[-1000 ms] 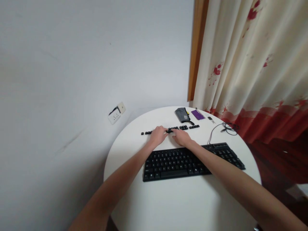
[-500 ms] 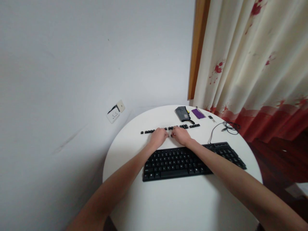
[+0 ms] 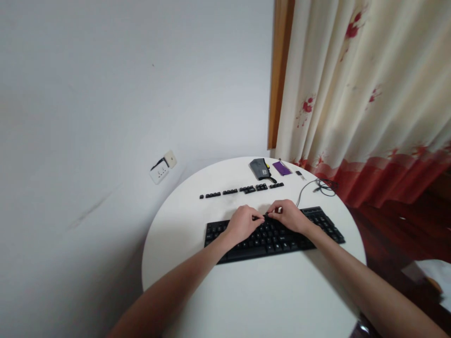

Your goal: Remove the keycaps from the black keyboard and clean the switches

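1. Pinching with fingertips drawn together, the left hand (image 3: pixel 246 221) and right hand (image 3: pixel 288 216) each seem to grip a small keycap (image 3: pixel 267 214), probably for precision.
2. The keyboard (image 3: pixel 271 242) lies lower centre, beneath both hands, within easy reach.
3. Loose keys (image 3: pixel 230 191) line mid-frame, presumably grouped for order.

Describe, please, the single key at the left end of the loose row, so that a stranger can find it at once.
On the white table, find the black keyboard. Beyond it lies a row of loose black keys. Yours is the leftmost key, standing alone while its neighbours sit in groups.
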`<state>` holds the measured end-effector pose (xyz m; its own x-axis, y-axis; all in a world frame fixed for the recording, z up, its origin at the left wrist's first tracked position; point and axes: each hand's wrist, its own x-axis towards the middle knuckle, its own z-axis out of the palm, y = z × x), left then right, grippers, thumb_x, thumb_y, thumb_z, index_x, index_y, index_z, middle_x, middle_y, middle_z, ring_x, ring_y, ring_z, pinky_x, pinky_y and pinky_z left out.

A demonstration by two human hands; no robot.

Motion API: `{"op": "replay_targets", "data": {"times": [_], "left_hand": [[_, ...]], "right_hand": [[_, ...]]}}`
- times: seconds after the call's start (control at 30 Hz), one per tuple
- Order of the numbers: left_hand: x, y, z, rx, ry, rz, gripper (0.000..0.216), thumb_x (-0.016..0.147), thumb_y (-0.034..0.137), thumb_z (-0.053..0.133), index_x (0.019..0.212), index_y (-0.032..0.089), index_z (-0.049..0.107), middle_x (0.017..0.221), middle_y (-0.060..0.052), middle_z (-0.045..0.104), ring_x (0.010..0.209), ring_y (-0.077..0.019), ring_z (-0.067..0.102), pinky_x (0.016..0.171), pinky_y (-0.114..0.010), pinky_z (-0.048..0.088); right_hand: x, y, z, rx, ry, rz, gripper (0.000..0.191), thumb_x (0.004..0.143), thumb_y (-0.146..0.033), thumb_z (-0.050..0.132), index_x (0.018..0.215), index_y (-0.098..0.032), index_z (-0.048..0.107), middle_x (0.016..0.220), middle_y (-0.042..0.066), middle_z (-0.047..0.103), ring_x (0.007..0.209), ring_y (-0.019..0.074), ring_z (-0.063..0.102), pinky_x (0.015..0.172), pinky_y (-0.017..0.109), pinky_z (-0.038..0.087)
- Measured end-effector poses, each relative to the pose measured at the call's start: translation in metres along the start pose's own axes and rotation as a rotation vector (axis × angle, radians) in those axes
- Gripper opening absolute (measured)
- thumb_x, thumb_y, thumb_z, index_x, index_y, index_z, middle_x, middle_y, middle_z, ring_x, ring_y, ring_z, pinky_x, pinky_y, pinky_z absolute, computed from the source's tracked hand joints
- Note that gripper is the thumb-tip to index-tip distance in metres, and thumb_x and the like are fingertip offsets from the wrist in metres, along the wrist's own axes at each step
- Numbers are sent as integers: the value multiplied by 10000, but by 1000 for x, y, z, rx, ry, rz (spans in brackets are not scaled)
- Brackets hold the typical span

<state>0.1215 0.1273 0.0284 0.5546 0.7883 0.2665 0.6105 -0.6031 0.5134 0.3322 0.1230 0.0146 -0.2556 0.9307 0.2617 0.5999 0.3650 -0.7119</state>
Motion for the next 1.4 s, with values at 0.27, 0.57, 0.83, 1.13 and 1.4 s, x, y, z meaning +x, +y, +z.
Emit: {"op": "replay_targets", "data": {"times": [0.27, 0.57, 0.83, 1.13, 1.4], "left_hand": [[-4, 0, 4, 78, -12, 62, 138, 871, 242, 639, 894, 247, 775, 906, -2, 763, 852, -199, 621, 818, -328, 459], [-4, -3, 3, 72, -14, 71, 132, 879, 274, 636, 893, 246, 765, 900, 2, 754, 864, -195, 594, 816, -325, 453], [-6, 5, 10, 191, -39, 124, 162, 905, 232, 593, 873, 228, 752, 889, -20, 742, 876, -203, 572, 847, -349, 440], [-18, 14, -4, 266, -96, 183, 276, 969, 311, 489, 950, 229, 752, 1010, -45, 675, 997, -222, 527, 874, -368, 440], [0, -1, -3, 212, -93, 153, 308, 953, 328, 493, 849, 212, 759, 933, -47, 688, 935, -198, 587, 873, -327, 460]], "right_hand": [[-13, -1, 4, 71, -50, -28, 70, 791, -195, 672, 805, -189, 741, 858, 29, 741, 820, 179, 658, 809, 287, 474], [-16, -4, 4, -54, -54, -81, 78, 812, -167, 651, 805, -199, 721, 851, 28, 708, 816, 175, 617, 791, 286, 451], [-17, -7, 5, -142, -70, -143, 85, 830, -146, 637, 796, -203, 691, 839, 19, 683, 845, 178, 599, 795, 286, 433], [-20, -18, -1, -280, -123, -165, 188, 916, -263, 556, 803, -208, 697, 900, 43, 671, 913, 191, 581, 824, 290, 424], [-20, -15, -1, -293, -144, -122, 264, 921, -321, 545, 738, -199, 691, 897, 46, 672, 904, 189, 596, 810, 282, 423]]}}
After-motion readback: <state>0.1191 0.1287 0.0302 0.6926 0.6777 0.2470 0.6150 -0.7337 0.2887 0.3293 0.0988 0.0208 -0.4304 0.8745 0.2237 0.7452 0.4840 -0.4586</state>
